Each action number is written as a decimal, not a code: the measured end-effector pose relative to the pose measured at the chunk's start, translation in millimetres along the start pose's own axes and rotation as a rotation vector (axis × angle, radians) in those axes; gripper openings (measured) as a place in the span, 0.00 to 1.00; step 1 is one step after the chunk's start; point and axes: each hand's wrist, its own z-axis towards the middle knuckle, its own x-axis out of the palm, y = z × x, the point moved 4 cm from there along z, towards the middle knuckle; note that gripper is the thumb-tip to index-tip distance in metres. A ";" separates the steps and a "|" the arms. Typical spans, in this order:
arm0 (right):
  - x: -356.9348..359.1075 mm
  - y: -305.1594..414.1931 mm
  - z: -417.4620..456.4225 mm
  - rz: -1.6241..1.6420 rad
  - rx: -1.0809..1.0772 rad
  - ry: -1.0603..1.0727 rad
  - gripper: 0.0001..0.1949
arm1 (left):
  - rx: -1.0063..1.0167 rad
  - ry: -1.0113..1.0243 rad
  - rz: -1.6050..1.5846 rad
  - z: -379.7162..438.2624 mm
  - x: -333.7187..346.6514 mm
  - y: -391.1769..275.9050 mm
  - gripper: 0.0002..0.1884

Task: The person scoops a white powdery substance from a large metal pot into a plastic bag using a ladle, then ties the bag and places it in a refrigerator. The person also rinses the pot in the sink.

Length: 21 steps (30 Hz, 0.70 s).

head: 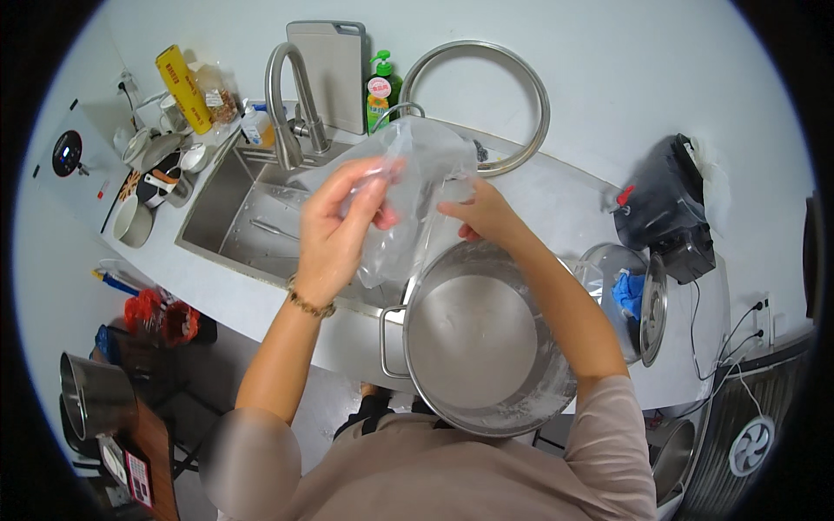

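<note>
Between my hands hangs a clear plastic bag (394, 241), above the right edge of the sink. My left hand (352, 215) grips it, thumb against fingers; a bead bracelet is on that wrist. My right hand (479, 211) is at the bag's right side, fingers curled near the film; whether they pinch it cannot be told. Below my right forearm stands a large stainless steel pot (417, 365) with whitish liquid (475, 338) in it and white residue on its inner wall. Partly hidden behind the bag is another metal handle (399, 107).
A steel sink (215, 251) with a gooseneck faucet (280, 111) lies left. Behind are a cutting board (329, 78), a green pump bottle (383, 91) and a ring-rimmed lid (541, 98) against the wall. Right stand a dark container (658, 202) and a metal lid (653, 312).
</note>
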 end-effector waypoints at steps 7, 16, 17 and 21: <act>-77.0 -14.4 27.3 0.479 -0.191 -0.159 0.08 | -0.138 0.221 0.281 -32.4 -29.3 85.3 0.07; -138.4 -137.0 -93.3 0.047 0.032 0.062 0.08 | -0.207 0.450 0.286 -77.5 9.7 112.0 0.04; -134.8 -140.1 -102.0 0.088 0.008 0.060 0.08 | -0.347 0.446 0.207 -86.3 6.5 114.0 0.04; -127.1 -139.0 -109.0 0.030 -0.116 -0.020 0.12 | -0.625 0.374 0.005 -106.8 0.5 118.1 0.07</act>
